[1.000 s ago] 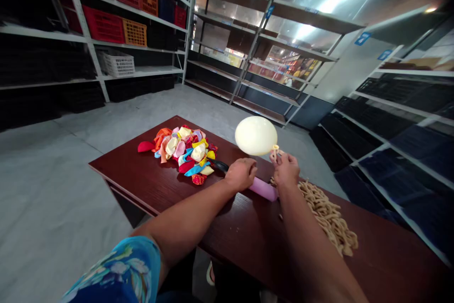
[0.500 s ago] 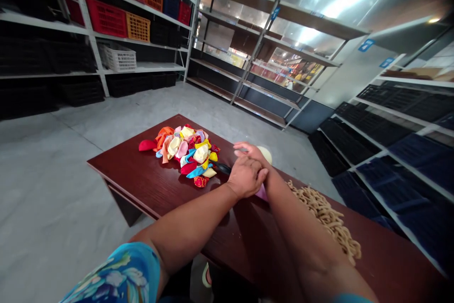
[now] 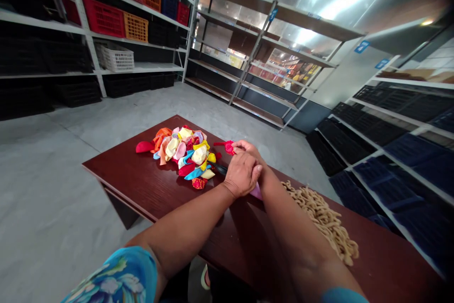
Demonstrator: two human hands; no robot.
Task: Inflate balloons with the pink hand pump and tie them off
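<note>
A red patterned balloon is pinched in the fingertips of my right hand, its narrow neck pointing left. My left hand is closed just below, up against the right wrist; whatever its fingers grip is hidden. A black tapered object sticks out to the left of the left hand, and I cannot tell whether that hand holds it. Something pale purple shows partly beneath my hands. Left of them is a heap of limp, many-coloured balloons.
The dark red-brown table carries a pile of tan, rope-like pieces beside my right forearm. Racks with crates stand at the left, a metal shelf is at the back, and dark bins line the right.
The red patterned balloon now shows in my right fingertips. A round cream-coloured thing behind the right hand has gone from sight. The view has shifted slightly.
</note>
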